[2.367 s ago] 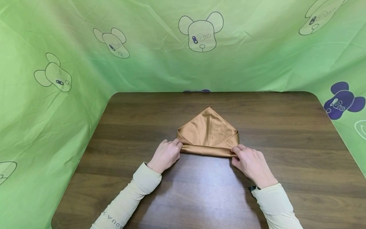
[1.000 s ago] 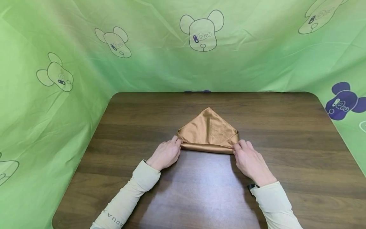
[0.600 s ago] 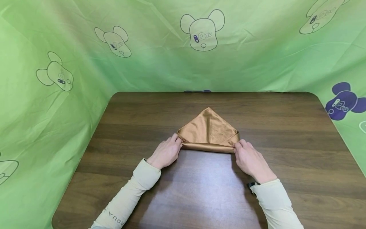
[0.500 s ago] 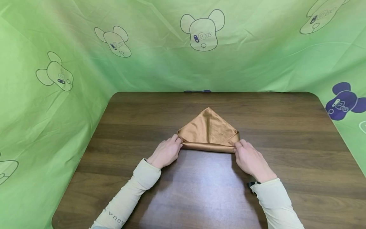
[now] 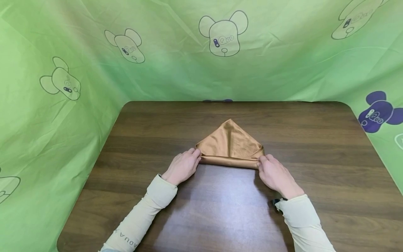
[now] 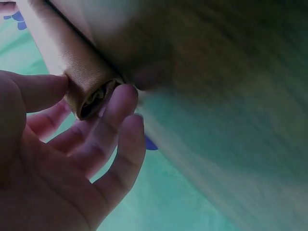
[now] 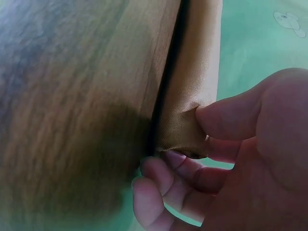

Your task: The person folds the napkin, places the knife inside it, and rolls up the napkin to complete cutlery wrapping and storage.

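A shiny copper-brown satin cloth (image 5: 229,140) lies on the table, its pointed corner facing the far edge. Along its near side runs a rolled strip, and folded flaps show at both side corners. My left hand (image 5: 183,166) grips the roll's left end; in the left wrist view the thumb presses the rolled cloth (image 6: 84,65) and the fingers curl by its hollow end. At the opposite end my right hand (image 5: 277,174) holds the roll, with the thumb pressed on the fabric (image 7: 187,106) and the fingers bent beneath its end in the right wrist view.
The brown wood-grain table (image 5: 141,129) has rounded far corners. Green fabric (image 5: 163,70) printed with mouse-like heads hangs behind it and along both sides. A dark band (image 5: 277,204) shows at the right sleeve's cuff.
The rolled edge has moved slightly toward the far point, so less of the flat triangle shows. Both hands have shifted a little forward with it and keep their hold.
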{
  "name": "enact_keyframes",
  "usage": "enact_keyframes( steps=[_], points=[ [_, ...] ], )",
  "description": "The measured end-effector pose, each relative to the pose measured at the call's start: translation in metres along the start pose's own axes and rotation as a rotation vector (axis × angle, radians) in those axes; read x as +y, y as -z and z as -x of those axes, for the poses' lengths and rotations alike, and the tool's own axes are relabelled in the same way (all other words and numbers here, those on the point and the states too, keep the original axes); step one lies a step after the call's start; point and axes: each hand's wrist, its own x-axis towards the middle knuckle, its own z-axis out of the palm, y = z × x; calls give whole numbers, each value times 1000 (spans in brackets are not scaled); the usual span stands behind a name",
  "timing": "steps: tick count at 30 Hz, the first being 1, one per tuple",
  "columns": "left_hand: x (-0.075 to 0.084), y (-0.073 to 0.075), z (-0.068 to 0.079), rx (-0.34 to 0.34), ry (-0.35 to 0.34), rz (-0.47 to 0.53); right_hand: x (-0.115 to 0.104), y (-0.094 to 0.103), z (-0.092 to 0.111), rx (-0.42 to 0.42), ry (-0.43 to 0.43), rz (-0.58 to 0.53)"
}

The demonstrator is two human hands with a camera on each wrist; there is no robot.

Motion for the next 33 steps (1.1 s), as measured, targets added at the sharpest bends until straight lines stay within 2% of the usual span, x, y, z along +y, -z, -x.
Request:
enact_keyframes(
  steps=[7,14,24,33],
  points=[
    [-1,0,-1,18,12,47,0,1,-3,-30,-41,-32],
    [-1,0,-3,8,21,62,-2,4,-6,-52,-78,-91],
    [-2,-1,-5,18,73,125,-1,4,-9,-29,-125,-120],
    [-3,0,-6,61,79,144,-2,6,-10,-17,-174,-143]
  ],
)
